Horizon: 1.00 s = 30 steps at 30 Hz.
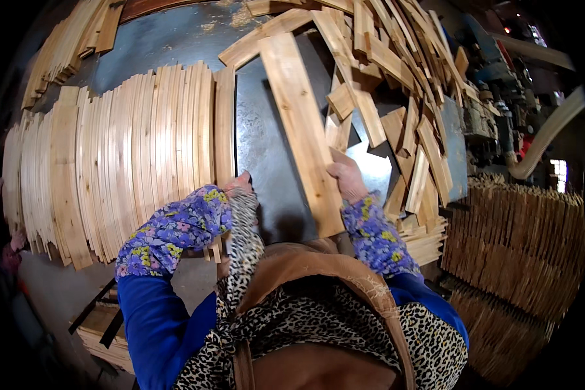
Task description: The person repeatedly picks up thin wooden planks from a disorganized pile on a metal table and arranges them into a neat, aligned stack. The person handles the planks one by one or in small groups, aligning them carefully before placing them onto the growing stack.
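A long, pale wooden board (297,123) lies tilted over the dark metal table (257,117), its near end close to my body. My right hand (348,175) grips this board by its right edge, partway along. My left hand (239,182) rests at the near end of the last plank (224,123) in a tight row of boards (136,136) standing on edge. A hanging patterned cloth (244,227) lies close by my left hand, and most of that hand's fingers are hidden.
Loose boards (387,62) lie in a jumbled heap at the right. More boards (65,45) sit at the far left. Tall wood stacks (513,240) stand at the right, below machinery and a pale hose (549,133). Another person's hand (18,240) shows at the left rim.
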Available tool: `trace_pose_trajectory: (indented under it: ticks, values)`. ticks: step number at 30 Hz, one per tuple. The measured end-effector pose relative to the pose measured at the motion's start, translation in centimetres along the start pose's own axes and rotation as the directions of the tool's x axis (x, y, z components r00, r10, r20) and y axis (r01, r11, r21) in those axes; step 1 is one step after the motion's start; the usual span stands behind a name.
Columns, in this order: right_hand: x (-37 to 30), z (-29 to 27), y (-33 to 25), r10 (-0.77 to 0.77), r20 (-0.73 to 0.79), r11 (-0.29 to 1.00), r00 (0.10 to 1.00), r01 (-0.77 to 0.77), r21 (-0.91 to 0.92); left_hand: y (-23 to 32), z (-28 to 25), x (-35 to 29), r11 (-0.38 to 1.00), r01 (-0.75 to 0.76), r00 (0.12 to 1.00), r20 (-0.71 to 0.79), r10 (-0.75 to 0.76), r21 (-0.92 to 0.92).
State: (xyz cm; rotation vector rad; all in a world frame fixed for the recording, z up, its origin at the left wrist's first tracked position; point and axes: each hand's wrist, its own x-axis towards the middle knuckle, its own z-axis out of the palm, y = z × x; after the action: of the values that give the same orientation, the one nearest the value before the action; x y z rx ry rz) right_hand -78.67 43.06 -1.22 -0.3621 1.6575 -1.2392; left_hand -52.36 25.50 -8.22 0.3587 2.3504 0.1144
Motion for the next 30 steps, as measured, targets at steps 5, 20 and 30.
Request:
trace_pose_trajectory:
  ticks: [5, 20, 30]
  values:
    - [4.9, 11.1, 3.7, 0.256, 0.272, 0.916, 0.928, -0.143, -0.374, 1.0, -3.4, -7.3, 0.976, 0.067, 0.970, -0.214, -0.113, -0.208]
    - [19.6, -9.8, -9.2, -0.480, -0.166, 0.264, 0.861, -0.039, -0.964, -18.6, -13.5, 5.3, 0.775, 0.454, 0.224, -0.785, -0.577, -0.440]
    - [25.5, -10.0, -12.7, -0.777, -0.015, 0.285, 0.629, 0.330, -0.900, -34.9, -23.3, 8.5, 0.384, 0.614, 0.373, -0.175, -0.911, -0.689]
